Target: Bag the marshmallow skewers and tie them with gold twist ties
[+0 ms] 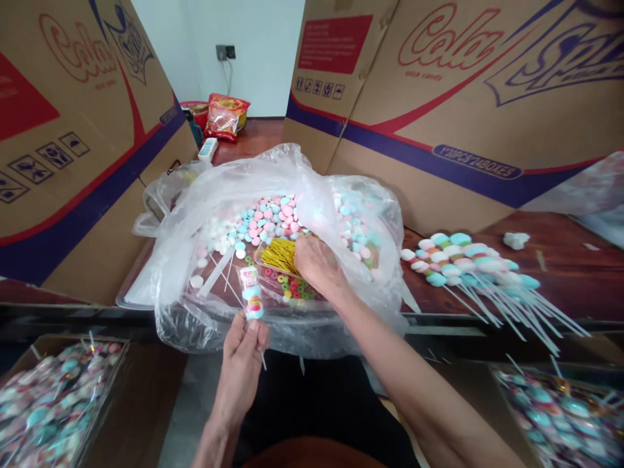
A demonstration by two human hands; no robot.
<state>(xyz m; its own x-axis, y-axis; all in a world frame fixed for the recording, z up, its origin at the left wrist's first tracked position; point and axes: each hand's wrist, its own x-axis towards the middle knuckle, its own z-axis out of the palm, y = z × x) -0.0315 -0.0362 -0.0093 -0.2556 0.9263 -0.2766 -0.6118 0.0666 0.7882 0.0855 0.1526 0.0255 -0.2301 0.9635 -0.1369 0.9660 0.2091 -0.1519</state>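
Near the table's front edge, my left hand [245, 341] is closed round the stick of a candy skewer [251, 294]. Its stacked pastel and colored pieces stand upright and look wrapped in clear film. My right hand [319, 260] reaches over the right end of a clear tray [260, 262] of gold twist ties [279, 254]. Its fingers are curled down against the ties, with the fingertips hidden. Behind the tray lie loose pink, blue and white candies [266, 218]. Red, green and yellow candy rings [295, 288] lie in front of it.
A clear plastic sheet [219, 185] drapes round the work area. Finished-looking skewers [468, 263] are piled at right. Large cardboard boxes [439, 117] wall in both sides. Below the table, boxes of skewers stand at left [58, 390] and right [560, 409]. A red packet [225, 117] lies at the back.
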